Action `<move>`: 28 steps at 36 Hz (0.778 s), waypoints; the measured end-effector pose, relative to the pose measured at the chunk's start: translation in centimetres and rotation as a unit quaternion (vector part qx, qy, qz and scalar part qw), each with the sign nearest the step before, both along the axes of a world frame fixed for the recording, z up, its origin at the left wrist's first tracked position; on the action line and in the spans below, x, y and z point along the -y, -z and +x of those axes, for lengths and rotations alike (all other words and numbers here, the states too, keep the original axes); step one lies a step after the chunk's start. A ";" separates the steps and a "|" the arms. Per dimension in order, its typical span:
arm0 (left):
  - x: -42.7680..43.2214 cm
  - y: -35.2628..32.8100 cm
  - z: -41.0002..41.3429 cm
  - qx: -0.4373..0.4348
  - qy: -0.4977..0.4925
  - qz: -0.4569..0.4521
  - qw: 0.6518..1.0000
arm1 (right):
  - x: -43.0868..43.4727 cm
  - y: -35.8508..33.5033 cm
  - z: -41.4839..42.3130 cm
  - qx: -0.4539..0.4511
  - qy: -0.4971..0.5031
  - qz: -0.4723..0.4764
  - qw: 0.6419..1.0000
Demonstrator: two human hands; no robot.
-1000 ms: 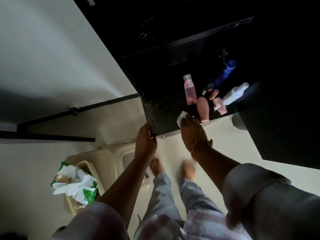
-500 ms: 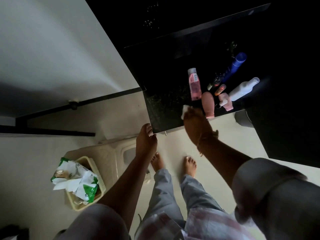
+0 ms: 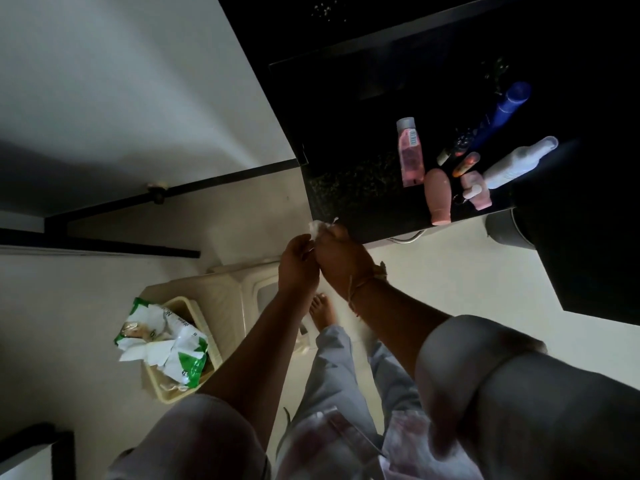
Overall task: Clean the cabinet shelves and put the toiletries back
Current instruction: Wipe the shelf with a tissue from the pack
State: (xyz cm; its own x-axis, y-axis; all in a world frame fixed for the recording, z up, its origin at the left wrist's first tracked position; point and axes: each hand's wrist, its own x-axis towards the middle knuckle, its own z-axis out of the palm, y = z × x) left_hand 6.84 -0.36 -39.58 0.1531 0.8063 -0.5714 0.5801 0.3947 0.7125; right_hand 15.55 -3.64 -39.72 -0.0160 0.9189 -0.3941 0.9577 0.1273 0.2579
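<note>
Head view, and both hands are off the shelf. The right hand (image 3: 341,258) was rubbing the dark shelf (image 3: 349,188) half a second ago. It has drawn back over the front edge to dead centre of the frame. The left hand (image 3: 298,265) has let go of that edge and come across to meet it.

The white wipe (image 3: 317,228) sits between them, bunched up, with a tuft poking out at 12 o'clock of the knuckles. The right hand's fingers are curled round it. The left hand's fingertips look closed on its near edge, though the wipe is mostly buried. My guess is they're refolding it to a fresh face.

Up at 1 to 2 o'clock, the toiletries are crowded at the right end of the shelf. There's a pink bottle (image 3: 410,154) with a grey cap and a peach tube (image 3: 439,197) standing right at the lip. Behind them are a blue bottle (image 3: 502,112), a white spray bottle (image 3: 519,162) and a few small pieces I can't make out.

Down at 8 o'clock, a torn green-and-white wipes pack (image 3: 166,344) lies in a cream basket (image 3: 157,389) beside a pale stool (image 3: 239,289).

As for progress, the bare left stretch of this shelf looks wiped, I'd judge. The patch under the bottles doesn't look reached yet. The dark levels above are too dim to call, so there seems to be plenty left.
</note>
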 end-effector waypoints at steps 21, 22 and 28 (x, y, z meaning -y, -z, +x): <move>0.4 -0.1 -0.3 -0.032 0.080 0.024 0.996 | 3.4 1.5 7.4 -0.125 0.310 0.046 0.941; 0.3 -0.2 -0.3 -0.035 0.085 0.025 0.995 | 3.1 1.0 6.5 -0.122 0.294 0.041 0.947; -0.2 -0.7 -0.3 -0.032 0.137 0.050 0.989 | 0.7 0.8 1.8 -0.019 -0.009 0.056 0.998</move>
